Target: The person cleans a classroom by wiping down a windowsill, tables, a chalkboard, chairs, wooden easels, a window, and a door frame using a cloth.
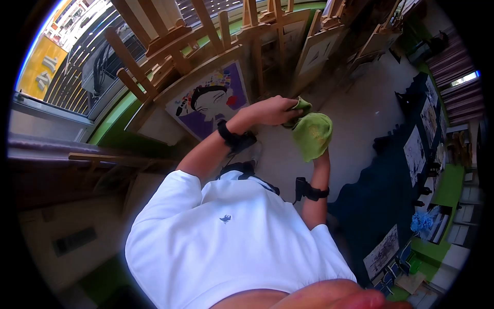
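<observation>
A green cloth (312,135) hangs bunched in front of me, above the pale floor. My left hand (278,110) is closed round its upper left part, fingers pinching the gathered fabric. The wider part of the cloth drapes over my right hand (321,162), covering its fingers, so their grip cannot be seen. Each wrist wears a black strap with a small device. Beyond my left forearm, a painting (213,98) of a face on a purple ground leans on an easel.
Several wooden easels (180,49) line the window side, some bearing drawing boards (319,49). To the right, a table with a dark blue cover (383,193) carries paper sheets (415,154). A blue fluffy object (422,220) stands near green shelving (446,198).
</observation>
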`<move>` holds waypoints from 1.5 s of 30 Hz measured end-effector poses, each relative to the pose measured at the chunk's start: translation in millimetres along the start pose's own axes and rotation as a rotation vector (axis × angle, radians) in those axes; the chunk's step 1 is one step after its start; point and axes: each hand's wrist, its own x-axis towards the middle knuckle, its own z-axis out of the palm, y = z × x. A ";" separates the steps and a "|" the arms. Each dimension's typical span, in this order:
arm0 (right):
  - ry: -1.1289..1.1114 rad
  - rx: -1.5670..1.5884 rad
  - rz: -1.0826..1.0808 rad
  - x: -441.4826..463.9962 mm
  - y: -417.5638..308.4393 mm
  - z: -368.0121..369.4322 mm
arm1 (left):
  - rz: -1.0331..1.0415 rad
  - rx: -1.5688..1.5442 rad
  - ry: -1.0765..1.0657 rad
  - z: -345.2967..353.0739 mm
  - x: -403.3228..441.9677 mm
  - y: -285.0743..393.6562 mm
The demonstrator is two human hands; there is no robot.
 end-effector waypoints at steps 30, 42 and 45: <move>0.078 -0.449 -0.648 488.9 -128.3 -86.3 | -0.069 0.013 0.848 -83.7 381.1 -154.6; -0.208 -0.843 -0.713 546.1 -121.2 -70.5 | -0.330 -0.097 0.930 -81.5 416.5 -160.1; -0.277 -0.876 -0.726 552.9 -128.1 -75.4 | -0.349 -0.040 0.897 -81.1 414.5 -162.0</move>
